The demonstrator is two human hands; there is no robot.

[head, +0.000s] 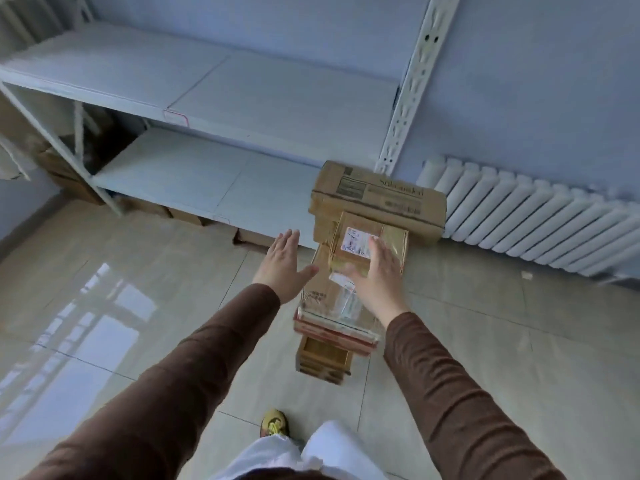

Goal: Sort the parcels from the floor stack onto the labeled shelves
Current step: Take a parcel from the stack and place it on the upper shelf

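White shelves point(194, 88) stand bare at left, awaiting parcels, while the left hand point(282, 263) and right hand point(375, 277), each grip spread wide and holding nothing, flank the small labeled parcel point(367, 249) topping the floor stack point(332, 327), apparently to clasp its sides.

Radiator, tiles and a pale wall around the work spot.
Up and to the right of the right hand point(377, 275): white column radiator point(540, 223), low against a pale blue wall point(536, 81). Further right of that hand, level with it: small pale scrap point(526, 275) lying on the floor, too small to identify. Beneath and all around: glossy beige tiled floor point(467, 306). Left of and below the left hand point(282, 265): bright window reflection point(86, 323) across the tiles. Well below both hands, near the frame's bottom: yellow-laced shoe point(274, 424) beside white trousers point(325, 448).
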